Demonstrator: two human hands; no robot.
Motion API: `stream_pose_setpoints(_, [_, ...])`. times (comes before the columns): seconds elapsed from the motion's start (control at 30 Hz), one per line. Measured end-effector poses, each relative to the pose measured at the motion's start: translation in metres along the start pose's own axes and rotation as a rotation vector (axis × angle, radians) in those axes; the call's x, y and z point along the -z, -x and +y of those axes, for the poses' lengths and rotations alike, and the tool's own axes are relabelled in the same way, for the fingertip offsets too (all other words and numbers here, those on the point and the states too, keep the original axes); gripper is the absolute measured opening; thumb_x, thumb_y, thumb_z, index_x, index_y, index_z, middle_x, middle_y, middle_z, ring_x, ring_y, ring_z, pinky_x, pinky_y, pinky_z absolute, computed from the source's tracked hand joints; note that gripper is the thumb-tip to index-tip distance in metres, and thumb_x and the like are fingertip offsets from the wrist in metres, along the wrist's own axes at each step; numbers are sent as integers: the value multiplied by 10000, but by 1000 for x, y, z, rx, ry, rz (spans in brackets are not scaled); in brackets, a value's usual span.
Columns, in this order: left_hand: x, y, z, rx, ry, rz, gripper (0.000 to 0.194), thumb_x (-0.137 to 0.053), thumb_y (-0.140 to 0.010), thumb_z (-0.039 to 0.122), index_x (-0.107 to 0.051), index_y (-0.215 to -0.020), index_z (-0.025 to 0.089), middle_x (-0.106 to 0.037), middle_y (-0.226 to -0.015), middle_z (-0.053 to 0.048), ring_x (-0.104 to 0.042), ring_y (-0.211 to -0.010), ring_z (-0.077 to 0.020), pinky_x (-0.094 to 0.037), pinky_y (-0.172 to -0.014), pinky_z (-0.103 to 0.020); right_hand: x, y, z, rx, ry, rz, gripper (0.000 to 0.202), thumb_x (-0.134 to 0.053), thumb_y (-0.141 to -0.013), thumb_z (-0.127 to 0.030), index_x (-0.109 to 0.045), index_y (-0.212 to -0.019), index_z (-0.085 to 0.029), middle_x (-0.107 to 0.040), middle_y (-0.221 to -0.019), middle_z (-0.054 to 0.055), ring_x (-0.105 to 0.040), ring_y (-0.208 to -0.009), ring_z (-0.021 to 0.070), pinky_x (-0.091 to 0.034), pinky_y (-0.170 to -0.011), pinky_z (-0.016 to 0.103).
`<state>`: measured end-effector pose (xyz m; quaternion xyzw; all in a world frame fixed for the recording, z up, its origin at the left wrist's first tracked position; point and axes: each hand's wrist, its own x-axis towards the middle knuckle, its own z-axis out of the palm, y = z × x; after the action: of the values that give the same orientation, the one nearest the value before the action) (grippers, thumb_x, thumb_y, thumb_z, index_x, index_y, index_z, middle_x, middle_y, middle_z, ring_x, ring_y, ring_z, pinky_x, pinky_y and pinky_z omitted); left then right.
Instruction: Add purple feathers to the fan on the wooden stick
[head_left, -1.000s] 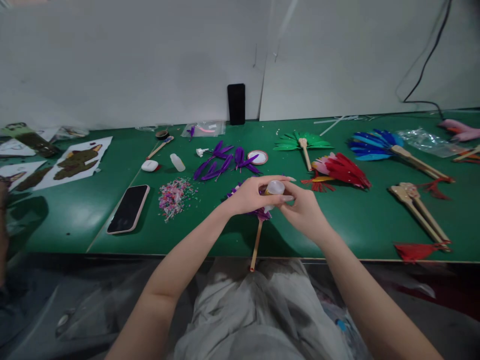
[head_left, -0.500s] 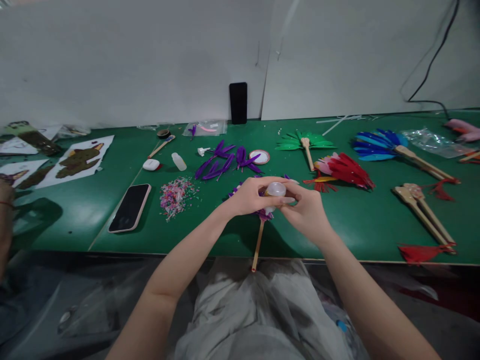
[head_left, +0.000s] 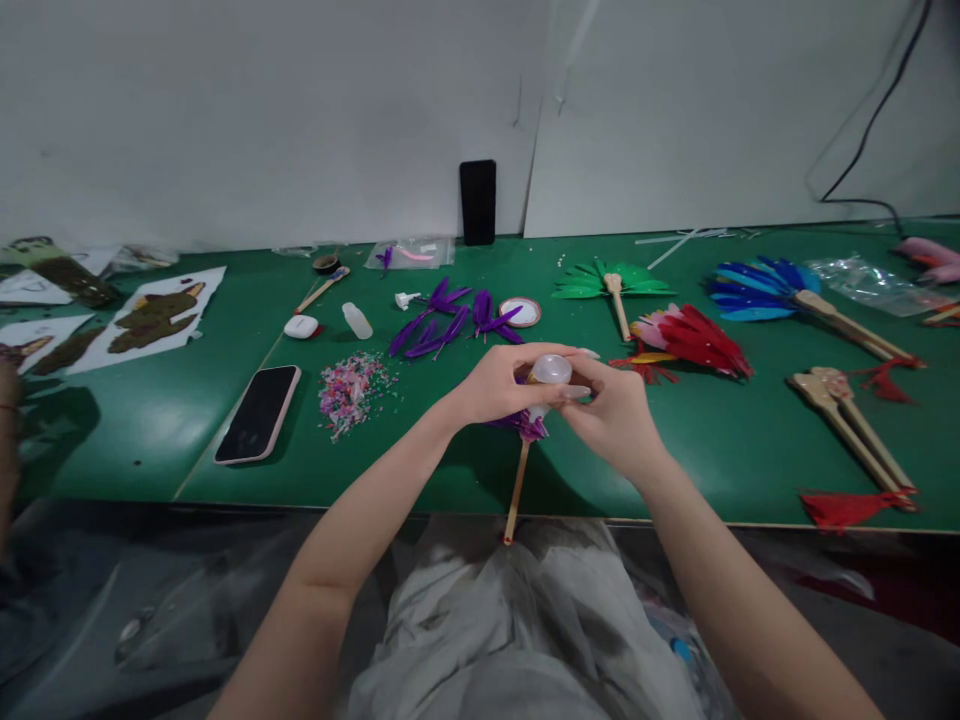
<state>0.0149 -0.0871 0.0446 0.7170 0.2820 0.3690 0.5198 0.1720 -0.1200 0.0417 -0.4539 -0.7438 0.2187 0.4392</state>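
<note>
My left hand (head_left: 499, 385) and my right hand (head_left: 611, 405) meet near the middle of the green table, both wrapped round a small translucent bottle (head_left: 552, 371) with its rounded end facing up. Below them lies a fan of purple feathers (head_left: 529, 428), mostly covered by my hands. Its wooden handle (head_left: 516, 495) sticks out over the table's front edge. Loose purple feathers (head_left: 442, 325) rest just behind my left hand, beside a small round dish of white stuff (head_left: 520, 312). The bottle's lower end is hidden by my fingers.
Left of my hands are coloured chips (head_left: 351, 392), a phone (head_left: 257, 415), a white case (head_left: 301, 327) and a small bottle (head_left: 357, 321). Green (head_left: 613, 284), red (head_left: 694, 340) and blue (head_left: 765, 290) feather fans lie right. Another person's arm (head_left: 9, 430) is at far left.
Both hands stay round the bottle, with only slight shifts of the fingers. Less of the purple fan shows to the left of my left hand. The view has shifted slightly.
</note>
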Motion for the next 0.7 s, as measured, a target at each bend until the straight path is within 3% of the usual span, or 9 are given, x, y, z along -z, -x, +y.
stream_pose_setpoints(0.4, [1,-20,7,-88,-20,-3,464,-714,-740,306,-622,-1167,150,-679,-1117,-101,-640,-989,-236,-511,-818,-300,14,-14,1,-5,-3,15,161,-545,-702,-173,-655,-818,-158,-655,-652,16,-570,-572,159,-412,-519,251])
stream_pose_setpoints(0.7, [-4,10,15,-61,-51,27,455,-728,-732,277,-634,-1167,181,-677,-1146,-75,-640,-1007,-230,-518,-844,-294,10,4,-14,15,-9,-58,174,-537,-705,-157,-644,-840,-183,-672,-663,6,-599,-566,158,-440,-522,234])
